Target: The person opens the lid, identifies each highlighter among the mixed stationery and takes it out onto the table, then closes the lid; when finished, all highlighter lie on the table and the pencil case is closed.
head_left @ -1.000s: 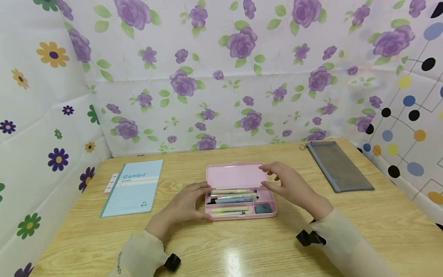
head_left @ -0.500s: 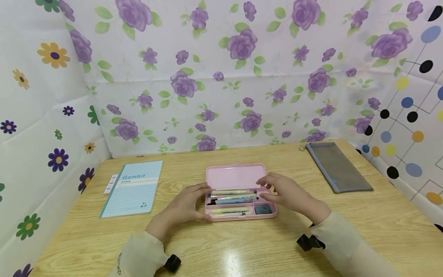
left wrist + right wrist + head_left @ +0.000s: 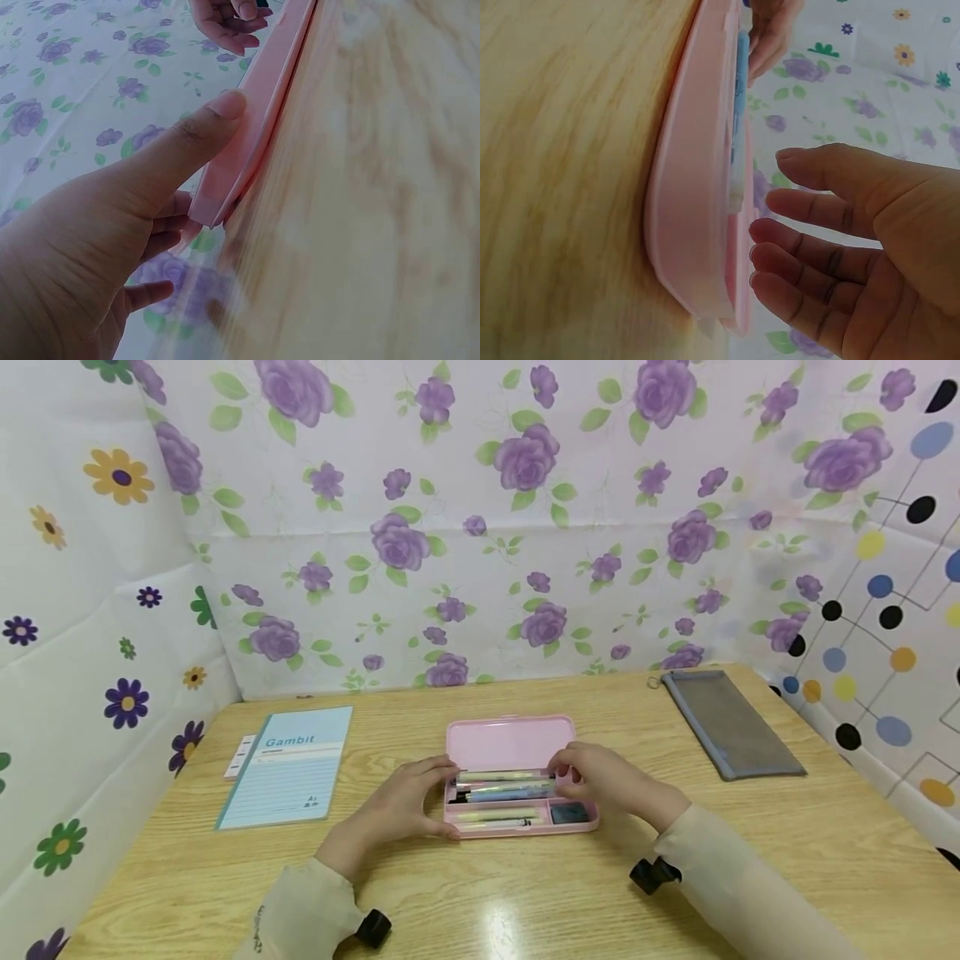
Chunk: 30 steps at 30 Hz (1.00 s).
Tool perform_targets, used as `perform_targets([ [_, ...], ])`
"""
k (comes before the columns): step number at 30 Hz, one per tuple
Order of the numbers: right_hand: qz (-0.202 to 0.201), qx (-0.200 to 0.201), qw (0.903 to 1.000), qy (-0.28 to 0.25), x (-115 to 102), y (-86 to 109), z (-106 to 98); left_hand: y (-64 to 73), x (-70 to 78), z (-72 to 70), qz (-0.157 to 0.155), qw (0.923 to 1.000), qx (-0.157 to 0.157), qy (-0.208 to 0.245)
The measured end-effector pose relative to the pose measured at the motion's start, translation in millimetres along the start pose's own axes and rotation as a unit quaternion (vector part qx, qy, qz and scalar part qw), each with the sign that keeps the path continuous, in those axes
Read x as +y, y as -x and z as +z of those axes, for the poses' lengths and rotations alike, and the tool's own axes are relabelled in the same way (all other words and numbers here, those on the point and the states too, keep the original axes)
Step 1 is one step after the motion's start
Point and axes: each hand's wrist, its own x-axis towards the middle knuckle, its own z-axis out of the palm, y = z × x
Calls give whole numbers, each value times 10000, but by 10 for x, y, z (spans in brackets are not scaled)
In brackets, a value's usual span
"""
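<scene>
The pale wood-grain table [image 3: 420, 893] is viewed forward and down from the head, the pink rectangular plastic case [image 3: 502, 743] being shared closely by both wrist views.

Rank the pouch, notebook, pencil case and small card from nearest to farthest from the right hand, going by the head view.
1. Pencil case: in the middle, its right end under the right hand.
2. Pouch: off to the right, toward the back.
3. Notebook: on the left side.
4. Card: farthest left, at the notebook's left edge.
</scene>
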Motion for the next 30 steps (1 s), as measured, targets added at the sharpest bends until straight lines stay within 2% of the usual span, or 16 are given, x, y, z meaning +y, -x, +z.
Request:
perform_targets([
  [12, -31, -147, 9999, 1, 53, -107, 123, 5, -12, 6, 64, 10000, -23, 68],
  [18, -72, -106, 9998, 128, 60, -126, 161, 8, 6, -2, 76, 9999, 10, 82],
  [30, -70, 9, 10000, 55, 67, -144, 180, 15, 3, -2, 3, 10000, -2, 63],
])
